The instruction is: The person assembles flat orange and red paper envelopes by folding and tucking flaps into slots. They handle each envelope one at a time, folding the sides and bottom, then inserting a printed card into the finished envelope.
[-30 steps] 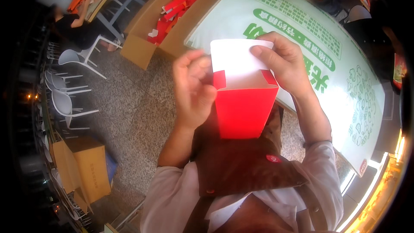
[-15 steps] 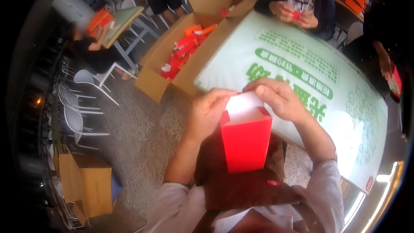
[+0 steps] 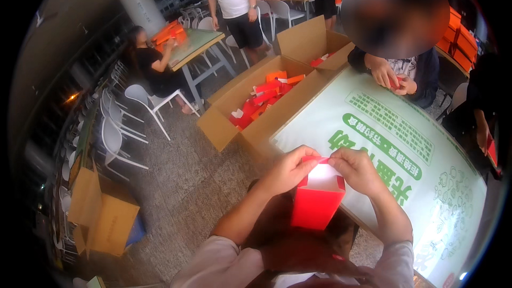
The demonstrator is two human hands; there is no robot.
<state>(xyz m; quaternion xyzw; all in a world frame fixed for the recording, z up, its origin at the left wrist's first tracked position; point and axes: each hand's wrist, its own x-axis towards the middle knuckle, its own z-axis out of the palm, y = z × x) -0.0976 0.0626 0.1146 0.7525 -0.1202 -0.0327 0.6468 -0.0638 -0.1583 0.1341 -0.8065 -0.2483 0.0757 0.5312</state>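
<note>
A red cardboard box [image 3: 316, 208] with a white inside hangs in front of my body, its open end facing up. My left hand [image 3: 288, 170] pinches the left side of its top flap between thumb and fingers. The flap's right side is gripped by my right hand [image 3: 358, 172], thumb and fingers pressed together. A narrow red strip of the flap's edge shows bent between the two hands. Small red side tabs stand at the box's opening. Both hands are just off the near edge of the table [image 3: 298, 136], which has a pale top with green print.
Beyond the table's left side, a large open carton [image 3: 224, 133] holds several red and orange folded boxes. Across the table a person's hands [image 3: 394, 77] hold a small red piece. White chairs [image 3: 140, 96] and another open carton [image 3: 114, 218] stand on the floor at left.
My view has tilted up, so the scene sits lower and further right. Both hands now pinch the flap's edge, where a red folded strip has appeared; the right fingers have curled in.
</note>
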